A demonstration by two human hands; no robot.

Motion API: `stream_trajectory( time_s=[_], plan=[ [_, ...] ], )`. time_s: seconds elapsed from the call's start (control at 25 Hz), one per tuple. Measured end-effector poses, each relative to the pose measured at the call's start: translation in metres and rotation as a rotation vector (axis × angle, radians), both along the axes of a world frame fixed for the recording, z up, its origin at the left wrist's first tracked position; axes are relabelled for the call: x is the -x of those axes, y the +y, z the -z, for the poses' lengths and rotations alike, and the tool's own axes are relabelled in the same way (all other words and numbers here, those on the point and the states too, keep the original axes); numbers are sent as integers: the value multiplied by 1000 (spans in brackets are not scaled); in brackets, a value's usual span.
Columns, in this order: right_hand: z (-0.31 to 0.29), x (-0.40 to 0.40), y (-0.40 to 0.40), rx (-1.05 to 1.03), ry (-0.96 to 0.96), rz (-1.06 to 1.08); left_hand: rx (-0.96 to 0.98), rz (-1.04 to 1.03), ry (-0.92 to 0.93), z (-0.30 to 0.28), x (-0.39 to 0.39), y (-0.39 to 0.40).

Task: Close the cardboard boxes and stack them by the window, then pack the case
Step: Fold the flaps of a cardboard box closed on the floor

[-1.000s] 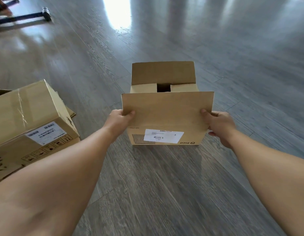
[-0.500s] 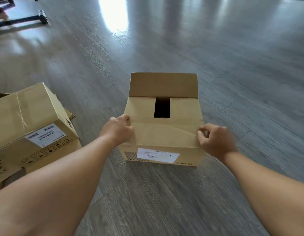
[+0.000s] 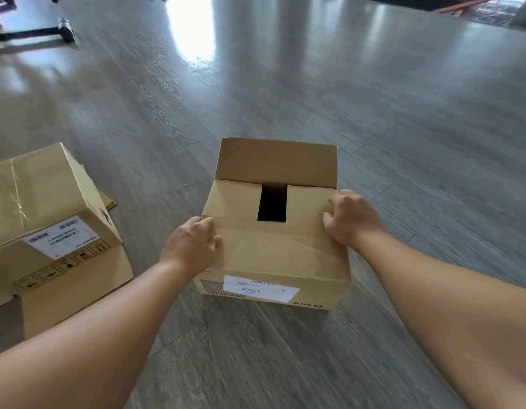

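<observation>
A small cardboard box point(image 3: 273, 255) with a white label on its near side stands on the grey wood floor in front of me. Its near flap lies folded down over the two side flaps, and a dark gap point(image 3: 272, 203) shows between them. The far flap point(image 3: 276, 162) stands upright. My left hand point(image 3: 191, 246) rests on the left end of the near flap, pressing it flat. My right hand point(image 3: 351, 219) presses on the right side flap near the box's right edge, fingers slightly bent and holding nothing.
A larger cardboard box point(image 3: 49, 196) with labels and tape sits tilted on the floor to the left, a loose flap spread under it. A black bar with a wheel point(image 3: 64, 29) lies at the far left. Dark furniture shows at the far right.
The near flap, held upright a second ago, has been folded down onto the box. Both hands let go of its edges and now press on top; my right hand slid farther forward.
</observation>
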State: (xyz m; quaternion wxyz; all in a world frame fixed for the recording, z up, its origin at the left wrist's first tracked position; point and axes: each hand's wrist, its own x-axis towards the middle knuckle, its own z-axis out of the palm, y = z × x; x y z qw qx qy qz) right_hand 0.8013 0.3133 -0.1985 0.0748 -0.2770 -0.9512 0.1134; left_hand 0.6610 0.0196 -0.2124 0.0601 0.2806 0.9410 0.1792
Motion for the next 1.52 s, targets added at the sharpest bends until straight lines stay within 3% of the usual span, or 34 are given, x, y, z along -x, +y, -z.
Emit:
stream_trajectory(
  time_s=[0.24,0.4,0.52,1.12,1.24,1.4,1.52],
  plan=[
    [-24,76,50,26,-102,64,-110,38,3,3,-12,4],
    [-23,98,72,149,-137,231,-61,45,11,4,-14,8],
    [-23,99,78,152,-144,224,-33,53,14,2,-14,8],
    [-32,-6,9,-30,349,46,65,-28,-47,-16,-25,21],
    [-17,-39,-3,-8,302,18,-26,-124,-126,-19,-36,26],
    [13,-75,-7,61,151,-24,-13,-106,-139,-12,-42,31],
    [26,-86,-7,199,45,42,-26,-84,-307,-9,-35,33]
  ],
)
